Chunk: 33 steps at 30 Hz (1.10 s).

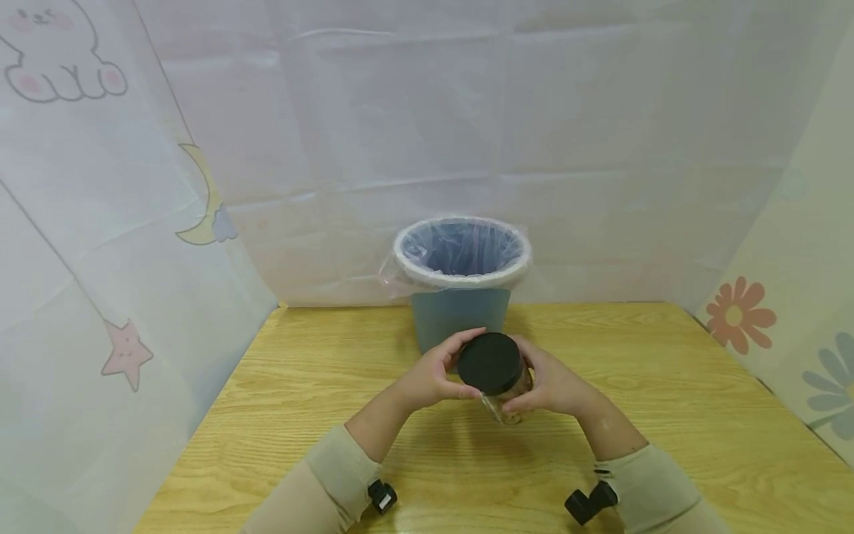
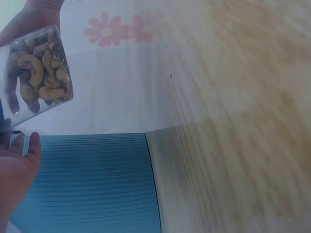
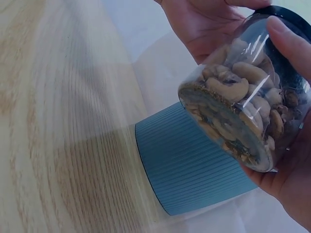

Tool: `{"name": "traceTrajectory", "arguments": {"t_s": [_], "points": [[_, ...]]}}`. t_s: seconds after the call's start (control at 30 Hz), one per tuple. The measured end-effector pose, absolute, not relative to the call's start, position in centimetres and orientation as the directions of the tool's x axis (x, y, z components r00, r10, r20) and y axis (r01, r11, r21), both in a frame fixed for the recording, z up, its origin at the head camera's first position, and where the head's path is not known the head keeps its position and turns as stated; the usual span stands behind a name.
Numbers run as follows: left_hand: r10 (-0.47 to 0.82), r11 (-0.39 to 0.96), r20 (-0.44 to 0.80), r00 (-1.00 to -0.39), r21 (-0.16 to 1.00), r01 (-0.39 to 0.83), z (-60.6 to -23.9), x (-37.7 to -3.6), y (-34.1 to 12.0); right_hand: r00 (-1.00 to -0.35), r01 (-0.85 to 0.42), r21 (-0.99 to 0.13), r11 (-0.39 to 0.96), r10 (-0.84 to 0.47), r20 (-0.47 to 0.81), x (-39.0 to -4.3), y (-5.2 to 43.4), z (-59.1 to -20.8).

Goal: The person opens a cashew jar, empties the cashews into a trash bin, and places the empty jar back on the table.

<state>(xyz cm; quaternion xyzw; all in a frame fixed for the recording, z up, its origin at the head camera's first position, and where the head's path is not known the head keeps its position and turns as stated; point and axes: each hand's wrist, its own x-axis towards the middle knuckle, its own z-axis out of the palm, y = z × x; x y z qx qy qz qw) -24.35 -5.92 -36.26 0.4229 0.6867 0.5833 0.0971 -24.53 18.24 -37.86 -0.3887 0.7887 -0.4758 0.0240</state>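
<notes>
A clear plastic jar of cashews with a black screw lid is held above the wooden table, tilted with its lid toward me. My left hand curls round the lid's left edge. My right hand grips the jar's body from the right. In the right wrist view the jar shows its base and nuts, my right fingers wrapped over it. From the left wrist, the jar appears at the upper left with my left palm below it.
A blue ribbed waste bin lined with a clear bag stands on the table just behind the hands. Translucent curtains with cartoon prints close in the back and both sides. The table's front edge lies near my forearms.
</notes>
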Motion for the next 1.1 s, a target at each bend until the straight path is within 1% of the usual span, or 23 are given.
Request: {"name": "traceTrajectory", "arguments": {"t_s": [0.1,0.23,0.4,0.57,0.77,1.0,1.1], "points": [[0.674,0.003,0.339,-0.657,0.887,0.461,-36.9,-24.6,-5.7,-0.719,-0.573,-0.779,0.255,-0.614,0.327,-24.5,18.2,-38.0],[0.653,0.031,0.327,-0.683,0.890,0.456,-37.9,-25.3,-5.5,-0.745,-0.561,-0.776,0.287,-0.584,0.323,-24.4,18.1,-38.1],[0.625,0.058,0.334,-0.706,0.881,0.469,-38.2,-25.5,-5.4,-0.770,-0.569,-0.745,0.348,-0.542,0.335,-24.5,18.0,-38.2],[0.606,0.080,0.330,-0.724,0.880,0.468,-38.1,-25.5,-5.4,-0.784,-0.564,-0.740,0.368,-0.521,0.338,-24.6,18.0,-38.3],[0.594,0.068,0.329,-0.735,0.889,0.453,-38.2,-25.4,-5.3,-0.801,-0.543,-0.752,0.373,-0.500,0.331,-24.6,17.8,-38.3],[0.538,0.108,0.305,-0.786,0.900,0.423,-38.3,-25.2,-5.1,-0.826,-0.521,-0.751,0.405,-0.462,0.324,-24.5,17.7,-38.2],[0.537,0.100,0.310,-0.784,0.900,0.424,-37.8,-24.8,-5.1,-0.825,-0.526,-0.742,0.415,-0.461,0.327,-24.5,17.7,-38.2]]}}
